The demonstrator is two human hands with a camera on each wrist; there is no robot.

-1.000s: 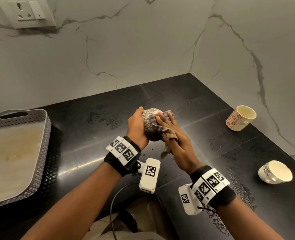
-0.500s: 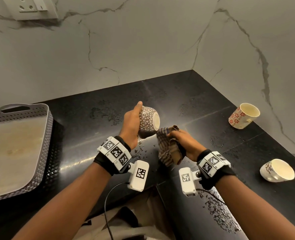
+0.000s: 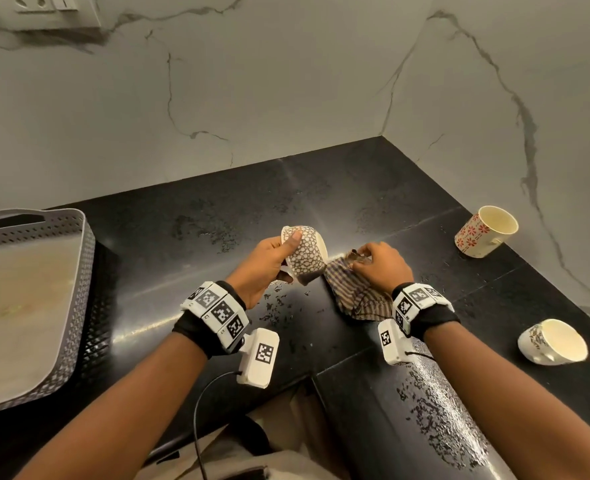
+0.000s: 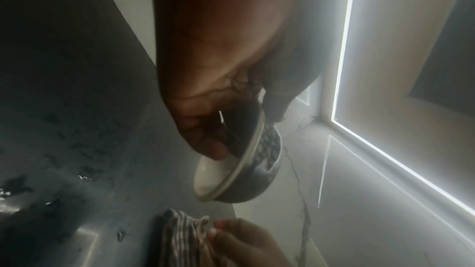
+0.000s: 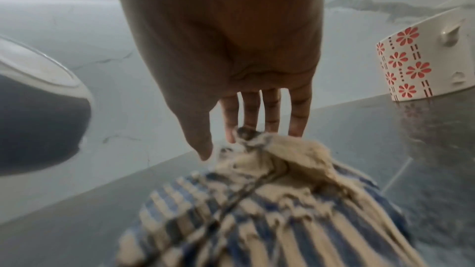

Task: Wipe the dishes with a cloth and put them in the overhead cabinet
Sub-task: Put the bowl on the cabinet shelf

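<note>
Right hand fingertips on striped cloth, floral cup beyond

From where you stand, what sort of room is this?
Most likely a home kitchen corner: a black stone counter meets marble-look wall panels, cups lie waiting on it, and the left hand holds a patterned bowl beside a striped cloth under the right hand.

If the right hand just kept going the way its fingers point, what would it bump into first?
The right hand points away from the person, with the striped cloth at its fingertips. Straight ahead lies bare black counter, then probably the marble wall. The flowered cup looks off to the right, though depth is hard to judge.
</note>
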